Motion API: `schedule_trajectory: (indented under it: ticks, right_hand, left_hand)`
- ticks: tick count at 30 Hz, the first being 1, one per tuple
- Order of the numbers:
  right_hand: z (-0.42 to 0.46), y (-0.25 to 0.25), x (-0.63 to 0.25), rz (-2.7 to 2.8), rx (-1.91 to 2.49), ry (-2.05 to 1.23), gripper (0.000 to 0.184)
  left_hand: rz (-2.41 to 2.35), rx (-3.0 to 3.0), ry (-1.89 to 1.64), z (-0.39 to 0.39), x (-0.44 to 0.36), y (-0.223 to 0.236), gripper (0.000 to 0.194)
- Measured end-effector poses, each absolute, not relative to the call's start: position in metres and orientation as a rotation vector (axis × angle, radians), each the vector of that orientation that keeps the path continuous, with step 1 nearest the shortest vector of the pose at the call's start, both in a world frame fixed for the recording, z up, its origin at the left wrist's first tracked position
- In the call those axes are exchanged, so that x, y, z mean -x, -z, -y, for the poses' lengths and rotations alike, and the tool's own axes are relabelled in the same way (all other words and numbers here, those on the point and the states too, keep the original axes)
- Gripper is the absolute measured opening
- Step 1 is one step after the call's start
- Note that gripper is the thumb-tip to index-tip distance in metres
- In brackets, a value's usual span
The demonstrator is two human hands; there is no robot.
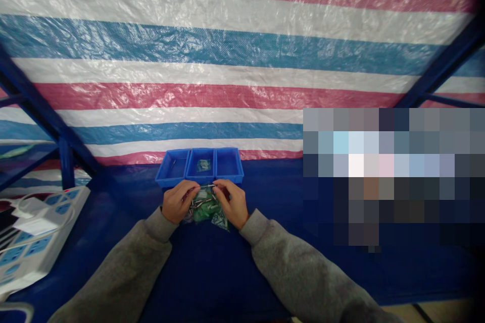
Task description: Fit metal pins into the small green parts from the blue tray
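Observation:
My left hand (178,203) and my right hand (233,204) face each other just in front of the blue bins. Between their pinched fingertips a slim, dark, pen-like rod (206,186) lies level, one end in each hand. Its exact kind is too small to make out. Below it, a small heap on the table holds green packets (206,211), thin metallic pieces (197,204) and a clear plastic bag (220,220). Both hands are beside this heap, with the fingers closed.
Three joined blue bins (176,180) stand behind my hands; a small clear packet (203,165) lies in the middle one. A white power strip (45,252) with plugs and cables is at the left. Striped sheeting (227,96) hangs behind the blue table (204,282). The right side is pixelated.

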State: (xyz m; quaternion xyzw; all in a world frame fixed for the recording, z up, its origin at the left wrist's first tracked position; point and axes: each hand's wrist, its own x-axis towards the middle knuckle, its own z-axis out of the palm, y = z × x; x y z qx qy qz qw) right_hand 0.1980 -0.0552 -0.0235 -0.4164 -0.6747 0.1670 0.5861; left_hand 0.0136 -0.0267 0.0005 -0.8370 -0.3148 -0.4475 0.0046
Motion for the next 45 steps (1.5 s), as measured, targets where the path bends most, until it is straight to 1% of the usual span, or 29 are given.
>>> schedule_trajectory:
  ticks: [15, 20, 29, 37, 45]
  right_hand:
    - [0.0537, 0.0262, -0.1977, 1.622, 0.952, -0.368, 0.015]
    - [0.0555, 0.0264, -0.1987, 1.658, 0.953, -0.355, 0.016]
    - [0.0561, 0.0232, -0.1987, 1.679, 0.933, -0.322, 0.017]
    - [0.057, 0.0225, -0.1991, 1.706, 0.928, -0.309, 0.02]
    - [0.0556, 0.0228, -0.1985, 1.695, 0.94, -0.29, 0.02]
  left_hand:
    - [0.983, 2.638, 1.313, 0.0289, -0.0134, -0.0009, 0.012]
    - [0.964, 2.66, 1.327, 0.0296, -0.0121, -0.0016, 0.014]
    - [0.898, 2.636, 1.385, 0.0282, -0.0121, 0.0007, 0.008]
    - [0.867, 2.63, 1.393, 0.0278, -0.0112, -0.0012, 0.012]
    - [0.816, 2.602, 1.387, 0.0284, -0.0114, -0.0017, 0.01]
